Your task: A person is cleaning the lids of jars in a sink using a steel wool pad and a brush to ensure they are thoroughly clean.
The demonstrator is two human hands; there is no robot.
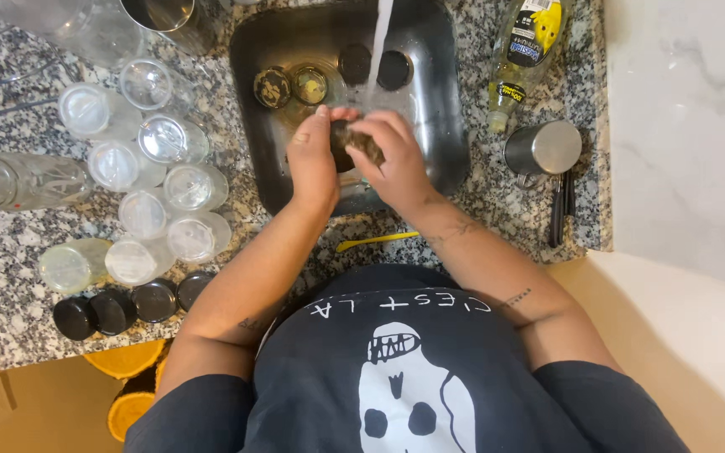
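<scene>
I see both hands over the steel sink [446,159], working on one dark round lid [347,144] between them. The left hand [312,159] curls around the lid's left side, fingers closed against it. The right hand [392,155] presses a brown scouring pad [367,147] onto the lid's face, fingers wrapped over the pad. The lid sits at the middle of the sink, just below the stream of water [379,42] that falls from twelve o'clock.

Behind the hands, toward twelve o'clock, four more lids [272,87] lie on the sink floor, two dark and two stained yellow.

At nine o'clock on the granite counter [10,243] stands a cluster of clear glass jars [140,189], mouths down, with one jar lying on its side at the far left. At seven o'clock a row of four black lids [123,306] lies near the counter's edge.

At one o'clock a clear bottle of dish soap [526,50] lies tilted; its label is black and yellow, and its cap points toward the sink. At three o'clock stands a steel cup [545,148] with a dark handle. A yellow strip [377,241] lies at six o'clock on the counter's front edge.
</scene>
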